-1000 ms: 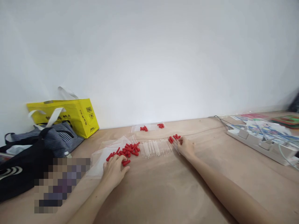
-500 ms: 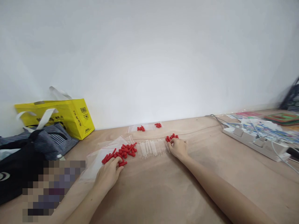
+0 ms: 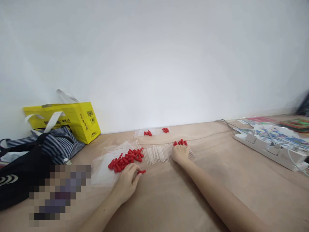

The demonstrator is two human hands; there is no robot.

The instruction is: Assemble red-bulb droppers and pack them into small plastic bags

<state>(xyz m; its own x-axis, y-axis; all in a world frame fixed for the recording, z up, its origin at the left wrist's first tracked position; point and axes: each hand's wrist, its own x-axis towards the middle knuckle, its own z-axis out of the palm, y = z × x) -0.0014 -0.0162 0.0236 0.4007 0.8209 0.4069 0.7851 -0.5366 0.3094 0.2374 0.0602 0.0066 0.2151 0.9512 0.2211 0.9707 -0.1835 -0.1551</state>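
My left hand point(image 3: 129, 179) is closed in a pinch on a small red tapered peg point(image 3: 142, 172), just above the wooden table. Behind that hand, a heap of similar red pegs point(image 3: 126, 158), with rounded ends, lies on clear zip bags point(image 3: 102, 175). A row of thin white sticks point(image 3: 157, 154) lies side by side to the right of the heap. At the right end of this row, my right hand point(image 3: 181, 153) rests with its fingers curled and mostly hidden. More red pegs point(image 3: 181, 142) show just beyond its knuckles, and a few white sticks stick out on its right.
Near the wall, a clear bag point(image 3: 156, 132) bears two small red clusters. At left stand a yellow bag point(image 3: 83, 120), a striped bag point(image 3: 64, 145) and a black bag point(image 3: 24, 177). A white power strip point(image 3: 265, 151) with cables and colourful sheets is at right.
My left hand has moved right and toward me, away from the heap, with a red peg in its fingers. My right hand has shifted slightly left along the sticks. The camera view has turned a little left.
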